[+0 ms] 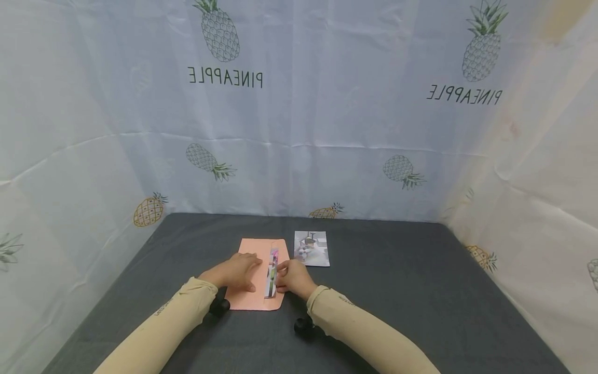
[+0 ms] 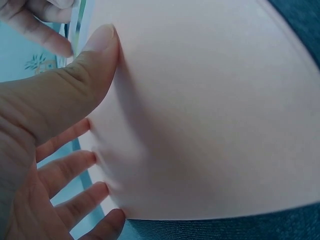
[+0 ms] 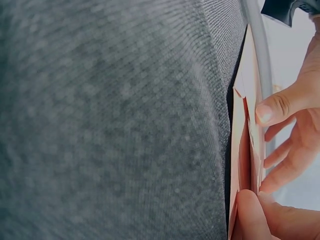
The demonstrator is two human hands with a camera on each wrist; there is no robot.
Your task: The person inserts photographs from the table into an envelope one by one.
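A salmon-pink paper envelope (image 1: 249,299) lies on the dark cloth, its opening on the right side. A strip of a printed picture card (image 1: 271,275) shows at that opening; the rest of the card is hidden. My left hand (image 1: 238,271) rests on the envelope's left part, thumb and fingers spread, fingertips touching the paper (image 2: 200,110). On the right side my right hand (image 1: 295,278) pinches the envelope's edge beside the card strip. In the right wrist view, the finger and thumb of the right hand (image 3: 280,217) are at the gaping opening of the envelope (image 3: 245,145).
A second printed picture card (image 1: 312,249) lies flat behind the right hand. The dark cloth (image 1: 397,291) covers the table. A white curtain with pineapple prints (image 1: 327,114) hangs behind and along both sides.
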